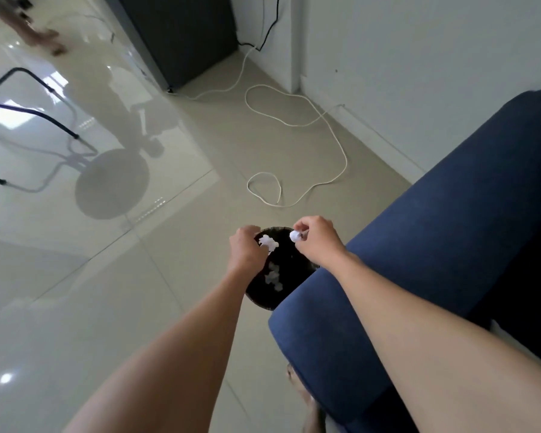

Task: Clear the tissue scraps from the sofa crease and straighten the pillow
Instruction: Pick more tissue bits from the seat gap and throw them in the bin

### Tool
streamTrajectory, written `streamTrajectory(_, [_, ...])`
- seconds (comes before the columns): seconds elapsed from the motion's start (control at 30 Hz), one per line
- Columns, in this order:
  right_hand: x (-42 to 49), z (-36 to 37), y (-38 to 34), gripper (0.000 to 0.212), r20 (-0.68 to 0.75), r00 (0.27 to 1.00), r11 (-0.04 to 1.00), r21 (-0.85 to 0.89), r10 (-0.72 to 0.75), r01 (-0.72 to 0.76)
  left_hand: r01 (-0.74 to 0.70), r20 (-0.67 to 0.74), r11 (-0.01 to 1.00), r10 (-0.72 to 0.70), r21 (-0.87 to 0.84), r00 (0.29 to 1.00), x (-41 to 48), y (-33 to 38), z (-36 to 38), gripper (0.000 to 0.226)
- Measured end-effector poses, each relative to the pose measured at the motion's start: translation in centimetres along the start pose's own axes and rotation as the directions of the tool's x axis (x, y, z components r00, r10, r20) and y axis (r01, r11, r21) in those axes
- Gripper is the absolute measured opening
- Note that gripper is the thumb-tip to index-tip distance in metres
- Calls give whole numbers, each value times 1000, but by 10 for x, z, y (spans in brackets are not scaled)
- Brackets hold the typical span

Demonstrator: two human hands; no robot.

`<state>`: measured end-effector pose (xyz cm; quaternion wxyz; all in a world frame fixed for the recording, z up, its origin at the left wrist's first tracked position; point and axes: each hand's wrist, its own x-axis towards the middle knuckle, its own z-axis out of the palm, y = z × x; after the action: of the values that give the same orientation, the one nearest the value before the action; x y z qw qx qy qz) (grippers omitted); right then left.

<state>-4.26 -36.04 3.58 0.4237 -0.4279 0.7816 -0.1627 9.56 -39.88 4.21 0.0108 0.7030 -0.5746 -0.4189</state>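
Holding both hands over the black bin (260,304) beside the sofa arm (419,245), I read: left hand (247,249) grip closed on a loose tissue scrap (269,242); right hand (318,242) grip pinching a balled scrap (295,236). More scraps (274,278) lie inside.

Bin (264,303) is standing on the floor (169,292), just left of the sofa arm (419,260), which is overlapping its right edge. Left hand (247,248) and right hand (317,240) are hovering over the bin, holding the left scrap (268,242) and the right scrap (295,235). Loose scraps (274,278) are lying inside the bin. A cable (345,159) is lying looped on the floor behind it, leading back toward a cabinet (181,35).
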Motion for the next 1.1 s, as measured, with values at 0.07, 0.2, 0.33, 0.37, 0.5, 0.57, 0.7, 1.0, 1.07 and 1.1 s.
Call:
streamTrajectory(0.07, [0, 1, -2, 32, 70, 997, 997, -80, 29, -23, 47, 44, 998, -50, 48, 998, 1, -1, -2, 18])
streamTrajectory(0.2, [-2, -7, 2, 44, 96, 991, 987, -143, 94, -79, 79, 30, 992, -83, 102, 996, -1, 3, 1, 23])
streamTrajectory(0.33, [-7, -29, 16, 47, 30, 995, 981, -168, 99, -93, 18, 43, 973, -29, 230, 999, -16, 24, 14, 37])
streamTrajectory(0.37, [-9, -37, 20, 50, 13, 995, 981, -169, 98, -95, -22, 43, 965, 11, 260, 999, -20, 31, 19, 38])
streamTrajectory(0.5, [-25, -73, 47, 57, -54, 993, 981, -159, 106, -113, -221, 105, 903, 196, 368, 975, -40, 68, 51, 49])
streamTrajectory(0.57, [-36, -92, 67, 57, -101, 987, 977, -160, 124, -139, -336, 174, 849, 289, 407, 941, -54, 89, 70, 52])
streamTrajectory(0.7, [-63, -136, 122, 58, -215, 954, 965, -110, 210, -237, -482, 275, 752, 396, 450, 876, -88, 137, 116, 47])
streamTrajectory(1.0, [-174, -210, 294, 55, -381, 802, 882, 92, 460, -462, -733, 496, 506, 539, 455, 680, -199, 210, 271, 50])
streamTrajectory(1.07, [-201, -211, 333, 54, -378, 766, 849, 132, 520, -511, -761, 553, 478, 523, 440, 648, -224, 211, 307, 50])
streamTrajectory(1.1, [-213, -210, 351, 53, -371, 750, 832, 154, 548, -533, -770, 580, 470, 508, 433, 636, -235, 209, 324, 50])
